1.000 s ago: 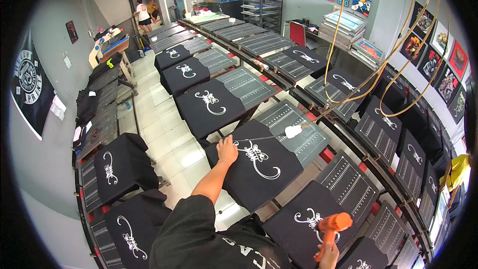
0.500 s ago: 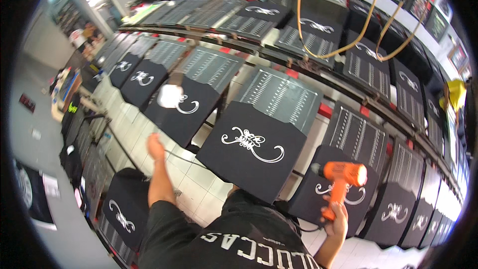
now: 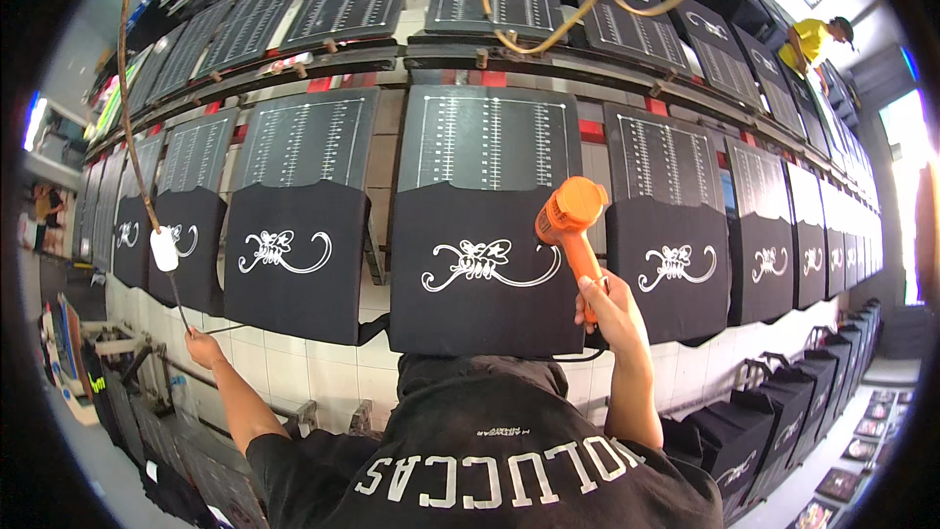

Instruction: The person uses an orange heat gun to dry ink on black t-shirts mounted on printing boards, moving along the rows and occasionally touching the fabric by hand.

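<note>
My right hand grips the handle of an orange heat gun, whose nozzle points at the white swirl print on the black shirt stretched over the platen in front of me. Out to the lower left, my left hand is closed on a thin black cord. The cord runs up to a small white fitting hanging from an orange hose. Black shirts with the same print lie on the platens to the left and right.
A long curved row of dark platens with white ruler marks runs left and right, with a second row behind. Yellow hoses hang overhead. A person in a yellow shirt stands far at the upper right. Tiled floor shows below.
The view has swung onto the platen row. My right hand has raised the heat gun to the middle shirt's print. My left hand has moved out to the lower left on the cord.
</note>
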The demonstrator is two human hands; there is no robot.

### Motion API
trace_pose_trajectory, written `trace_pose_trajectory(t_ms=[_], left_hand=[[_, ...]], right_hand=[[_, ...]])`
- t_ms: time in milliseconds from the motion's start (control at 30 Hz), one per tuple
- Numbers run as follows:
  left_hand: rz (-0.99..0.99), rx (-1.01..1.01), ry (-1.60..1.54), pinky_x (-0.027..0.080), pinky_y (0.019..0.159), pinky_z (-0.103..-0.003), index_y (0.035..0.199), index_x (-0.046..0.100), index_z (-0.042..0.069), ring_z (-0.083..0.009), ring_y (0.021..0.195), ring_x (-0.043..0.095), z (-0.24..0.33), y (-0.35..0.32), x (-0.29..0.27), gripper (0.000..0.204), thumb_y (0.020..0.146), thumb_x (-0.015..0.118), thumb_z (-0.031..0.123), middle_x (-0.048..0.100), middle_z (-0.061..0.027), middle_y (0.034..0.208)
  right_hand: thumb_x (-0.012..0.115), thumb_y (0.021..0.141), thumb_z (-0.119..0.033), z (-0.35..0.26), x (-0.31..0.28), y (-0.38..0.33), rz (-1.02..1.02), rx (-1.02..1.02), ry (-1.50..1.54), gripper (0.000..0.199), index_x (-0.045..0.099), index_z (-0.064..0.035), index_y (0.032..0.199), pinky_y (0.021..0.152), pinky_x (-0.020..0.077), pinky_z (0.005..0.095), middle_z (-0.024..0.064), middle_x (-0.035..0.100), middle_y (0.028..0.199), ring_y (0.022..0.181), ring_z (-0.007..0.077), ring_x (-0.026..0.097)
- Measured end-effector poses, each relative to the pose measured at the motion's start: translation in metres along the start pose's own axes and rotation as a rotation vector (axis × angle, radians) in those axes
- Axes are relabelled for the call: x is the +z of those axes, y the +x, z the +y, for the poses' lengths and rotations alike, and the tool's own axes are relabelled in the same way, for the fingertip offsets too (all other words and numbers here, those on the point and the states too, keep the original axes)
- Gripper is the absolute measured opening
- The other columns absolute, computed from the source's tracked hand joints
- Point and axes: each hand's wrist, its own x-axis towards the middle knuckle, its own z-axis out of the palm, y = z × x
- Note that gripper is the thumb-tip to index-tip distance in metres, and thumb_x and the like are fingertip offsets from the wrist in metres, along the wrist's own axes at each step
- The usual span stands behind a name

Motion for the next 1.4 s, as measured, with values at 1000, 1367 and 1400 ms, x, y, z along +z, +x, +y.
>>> trace_pose_trajectory(t_ms=[1000, 1367, 1400], left_hand=[[-0.129, 0.068, -0.069, 0.048, 0.091, -0.05, 0.117, 0.065, 0.0, -0.044, 0.105, 0.062, 0.11, -0.011, 0.09, 0.045, 0.099, 0.045, 0.036, 0.067, -0.0237, 0.112], [-0.243, 0.04, -0.123, 0.045, 0.097, -0.048, 0.126, 0.059, -0.001, -0.0417, 0.114, 0.059, 0.127, -0.034, 0.078, 0.049, 0.093, 0.052, 0.034, 0.063, -0.0254, 0.121], [-0.244, 0.061, -0.119, 0.045, 0.097, -0.047, 0.127, 0.058, -0.001, -0.0414, 0.114, 0.059, 0.124, -0.032, 0.081, 0.049, 0.092, 0.052, 0.033, 0.062, -0.0257, 0.122]], right_hand=[[0.06, 0.095, -0.027, 0.014, 0.037, 0.002, 0.198, 0.048, 0.08, 0.023, 0.058, -0.004, 0.094, 0.047, 0.0416, 0.0204, -0.0015, 0.056, 0.069, 0.057, 0.0062, 0.057], [0.061, 0.095, -0.029, 0.019, 0.033, -0.002, 0.258, 0.053, 0.117, 0.024, 0.059, -0.0051, 0.094, 0.045, 0.0405, 0.0201, -0.0014, 0.056, 0.069, 0.055, 0.0063, 0.056], [0.061, 0.095, -0.029, 0.019, 0.031, -0.003, 0.253, 0.053, 0.15, 0.024, 0.059, -0.0052, 0.095, 0.045, 0.0404, 0.0202, -0.0013, 0.056, 0.069, 0.056, 0.0064, 0.056]])
